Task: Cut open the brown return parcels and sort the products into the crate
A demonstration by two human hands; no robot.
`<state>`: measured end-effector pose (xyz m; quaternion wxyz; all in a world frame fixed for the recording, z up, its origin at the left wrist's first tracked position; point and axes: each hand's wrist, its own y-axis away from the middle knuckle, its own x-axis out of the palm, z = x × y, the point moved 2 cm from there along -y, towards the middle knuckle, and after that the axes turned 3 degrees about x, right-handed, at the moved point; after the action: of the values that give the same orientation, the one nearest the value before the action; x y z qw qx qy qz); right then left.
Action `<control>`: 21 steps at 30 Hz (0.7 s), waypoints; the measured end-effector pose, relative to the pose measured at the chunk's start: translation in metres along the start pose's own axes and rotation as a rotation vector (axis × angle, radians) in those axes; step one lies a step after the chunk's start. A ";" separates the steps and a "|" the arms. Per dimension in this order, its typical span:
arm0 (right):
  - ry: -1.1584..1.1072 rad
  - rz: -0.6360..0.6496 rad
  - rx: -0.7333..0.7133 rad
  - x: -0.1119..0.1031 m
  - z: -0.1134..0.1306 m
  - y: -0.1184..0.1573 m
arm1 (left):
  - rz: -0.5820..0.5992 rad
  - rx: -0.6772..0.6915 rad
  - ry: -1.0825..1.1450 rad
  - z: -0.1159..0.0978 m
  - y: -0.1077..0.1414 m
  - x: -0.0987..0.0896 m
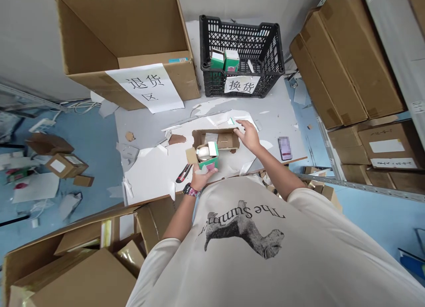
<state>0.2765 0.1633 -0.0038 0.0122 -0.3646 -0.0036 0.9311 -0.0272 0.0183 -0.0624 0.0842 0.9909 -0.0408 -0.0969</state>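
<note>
My left hand [201, 178] is wrapped round a small green and white box [210, 163], whose flaps are up. A white rounded item [203, 153] shows inside it. Just beyond lies an open brown carton [229, 141], with a pale flat piece in it. My right hand [248, 135] is at the carton's right end, fingers apart, with nothing held. A red and black cutter [183, 173] rests on the table left of my left hand.
A large cardboard box [133, 83] and a black crate [242, 68] holding green and white boxes stand at the back. A phone [284, 148] lies right on the scrap-strewn table [149, 165]. Stacked cartons [352, 63] flank the right.
</note>
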 end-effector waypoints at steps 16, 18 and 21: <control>0.348 0.325 -0.486 0.015 0.065 0.122 | 0.025 0.145 -0.124 0.055 -0.005 0.052; 0.394 0.363 -0.520 0.011 0.066 0.124 | 0.039 0.154 -0.124 0.059 -0.003 0.055; 0.409 0.407 -0.453 0.005 0.071 0.121 | 0.020 0.158 -0.129 0.066 -0.002 0.057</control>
<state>0.2217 0.0427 0.0433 -0.2540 -0.5299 -0.1347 0.7978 0.0153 0.0046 -0.1372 0.0039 0.9857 -0.0635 -0.1563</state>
